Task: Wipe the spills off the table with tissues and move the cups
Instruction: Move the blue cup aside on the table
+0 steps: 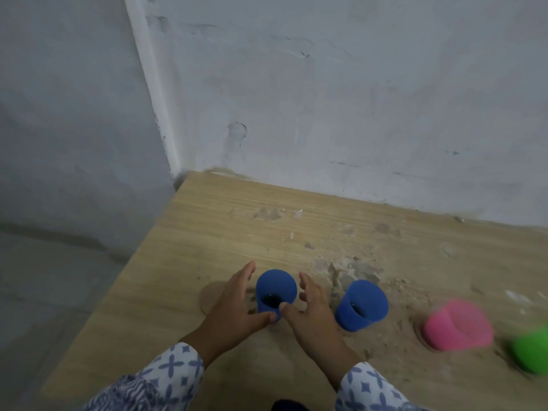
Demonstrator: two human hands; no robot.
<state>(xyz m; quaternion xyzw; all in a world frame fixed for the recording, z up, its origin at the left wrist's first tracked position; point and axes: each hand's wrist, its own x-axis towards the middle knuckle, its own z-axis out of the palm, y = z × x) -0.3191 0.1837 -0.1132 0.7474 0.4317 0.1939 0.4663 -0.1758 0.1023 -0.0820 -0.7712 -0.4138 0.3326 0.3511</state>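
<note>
A blue cup (pixel 275 287) stands upright on the wooden table (pixel 207 221) with dark liquid inside. My left hand (pixel 234 307) is open just to its left and my right hand (pixel 311 307) is open just to its right; both thumbs meet at the cup's near side, fingers spread and apart from its walls. A second blue cup (pixel 361 305) stands to the right, then a pink cup (pixel 458 326) and a blurred green cup (pixel 532 353) at the right edge. Brownish spill stains (pixel 350 268) lie behind the cups. No tissue is visible.
The table sits in a corner, with a grey wall (pixel 326 114) along its far edge. Its left edge drops to a grey floor (pixel 44 277). A round pale mark (pixel 212 296) lies left of my left hand.
</note>
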